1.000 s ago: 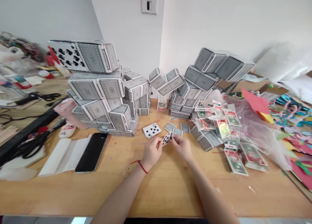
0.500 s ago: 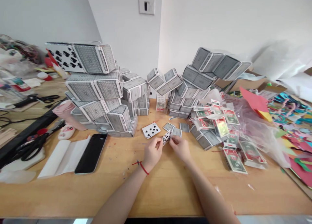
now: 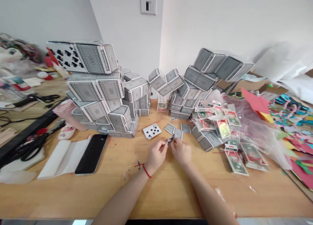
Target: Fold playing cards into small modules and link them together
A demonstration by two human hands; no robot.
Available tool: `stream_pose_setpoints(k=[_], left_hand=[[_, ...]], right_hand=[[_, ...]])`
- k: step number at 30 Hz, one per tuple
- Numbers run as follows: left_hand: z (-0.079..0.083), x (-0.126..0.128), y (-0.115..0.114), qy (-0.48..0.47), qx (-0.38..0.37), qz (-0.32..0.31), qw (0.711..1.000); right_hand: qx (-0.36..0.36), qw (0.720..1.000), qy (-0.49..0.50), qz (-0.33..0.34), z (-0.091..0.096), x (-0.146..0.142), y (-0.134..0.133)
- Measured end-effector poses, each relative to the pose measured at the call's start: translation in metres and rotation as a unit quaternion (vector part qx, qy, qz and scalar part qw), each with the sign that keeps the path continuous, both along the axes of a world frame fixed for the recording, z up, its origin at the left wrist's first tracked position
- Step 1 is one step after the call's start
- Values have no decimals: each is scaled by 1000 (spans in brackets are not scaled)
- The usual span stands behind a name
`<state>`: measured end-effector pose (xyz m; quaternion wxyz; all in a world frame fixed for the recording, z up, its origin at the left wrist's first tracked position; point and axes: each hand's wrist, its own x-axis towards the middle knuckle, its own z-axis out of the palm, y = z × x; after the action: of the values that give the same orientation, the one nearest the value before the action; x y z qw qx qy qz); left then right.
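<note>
Together, the left hand (image 3: 156, 155) and right hand (image 3: 182, 151) are pinching a small white playing card with black pips (image 3: 170, 140), fingers narrowed on it, just right of the face-up nine-of-spades card (image 3: 152, 131). It is showing nearly edge-on, its long axis pointing up and away.

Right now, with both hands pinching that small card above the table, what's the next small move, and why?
Probably press the crease flat. The left hand and right hand pinch one playing card between their fingertips, and it shows nearly edge-on, seemingly folded over. Small folded grey-backed cards lie on the table just beyond, so this one likely joins them once creased.
</note>
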<state>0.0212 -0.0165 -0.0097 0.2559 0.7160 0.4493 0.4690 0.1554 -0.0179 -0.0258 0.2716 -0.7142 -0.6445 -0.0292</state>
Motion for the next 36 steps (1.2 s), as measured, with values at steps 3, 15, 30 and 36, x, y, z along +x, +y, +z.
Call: stream_pose_setpoints(k=[3, 15, 30, 36], left_hand=[[1, 0, 0, -18, -9, 22, 1000], [-8, -4, 7, -73, -60, 45, 994], [-15, -9, 23, -246, -234, -25, 940], [-16, -8, 21, -253, -261, -40, 931]], right_hand=[[28, 999, 9, -15, -2, -4, -1], [-7, 999, 26, 21, -2, 0, 2], [-139, 712, 666, 173, 8, 1, 7], [-110, 760, 629, 121, -3, -4, 5]])
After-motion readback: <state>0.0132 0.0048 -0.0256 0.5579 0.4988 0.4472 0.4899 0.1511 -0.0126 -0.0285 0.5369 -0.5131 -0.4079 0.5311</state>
